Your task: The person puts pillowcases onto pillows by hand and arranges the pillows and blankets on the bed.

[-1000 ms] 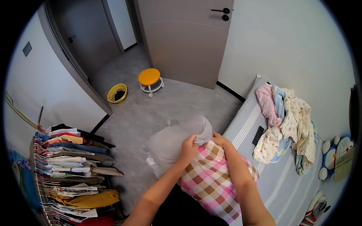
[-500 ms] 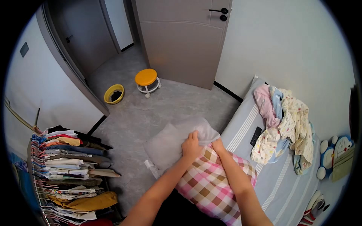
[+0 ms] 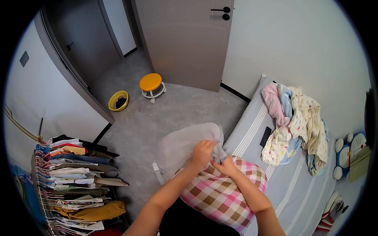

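A pink, brown and white checked pillow (image 3: 220, 196) rests against my body, tilted beside the bed's edge. Over its far end spreads a thin, pale grey fabric cover (image 3: 185, 137), partly see-through, with a white tag (image 3: 158, 173) hanging at its left. My left hand (image 3: 202, 152) is closed on the gathered grey fabric. Just right of it, my right hand (image 3: 226, 166) pinches the bunched edge of the same fabric, above the checked cloth. The fingertips of both hands are partly hidden in the folds.
To the right is a bed (image 3: 289, 188) with crumpled clothes (image 3: 303, 118), a black remote (image 3: 266, 136) and a blue plush toy (image 3: 348, 155). A clothes rack (image 3: 75, 177) stands left. A yellow basin (image 3: 118, 101) and an orange stool (image 3: 151, 82) are near the door (image 3: 185, 43).
Both hands have shifted lower and closer together, bunching the grey fabric. The cover has moved slightly right and looks flatter, and the camera view has shifted a little.
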`<action>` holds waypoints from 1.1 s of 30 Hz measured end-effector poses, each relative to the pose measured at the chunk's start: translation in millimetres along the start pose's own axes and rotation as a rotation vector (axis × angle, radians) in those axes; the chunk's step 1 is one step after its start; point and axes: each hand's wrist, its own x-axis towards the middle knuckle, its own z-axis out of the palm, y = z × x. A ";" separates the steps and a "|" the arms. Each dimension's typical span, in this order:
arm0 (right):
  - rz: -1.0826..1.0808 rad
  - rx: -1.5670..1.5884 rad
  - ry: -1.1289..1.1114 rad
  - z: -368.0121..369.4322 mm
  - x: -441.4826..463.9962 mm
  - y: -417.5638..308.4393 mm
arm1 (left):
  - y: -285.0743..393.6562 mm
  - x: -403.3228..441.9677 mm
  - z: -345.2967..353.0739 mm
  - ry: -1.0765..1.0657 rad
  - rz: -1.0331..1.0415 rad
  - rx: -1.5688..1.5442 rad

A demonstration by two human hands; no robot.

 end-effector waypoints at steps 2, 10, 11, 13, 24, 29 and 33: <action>0.043 0.191 0.075 9.6 -1.4 15.2 | 24.0 -10.5 10.8 -0.055 -0.116 -0.095; 0.140 0.157 0.071 12.6 -8.9 67.1 | 77.1 -38.5 8.8 0.036 -0.469 -0.348; 0.042 0.109 0.153 21.9 -13.8 84.6 | 77.0 -41.0 9.4 0.047 -0.470 -0.378; 0.294 0.300 0.190 18.7 -10.7 75.0 | 63.0 -39.0 6.6 -0.016 -0.412 -0.345; 0.154 0.283 -0.009 -3.9 27.6 74.8 | -7.4 -17.4 14.0 -0.110 -0.429 0.137; -0.110 -0.180 -0.255 -41.0 17.1 14.2 | -14.2 -12.7 17.8 -0.102 -0.422 0.137; 0.058 -0.244 -0.123 -24.5 6.6 13.0 | -18.4 -15.5 6.7 -0.150 -0.274 0.026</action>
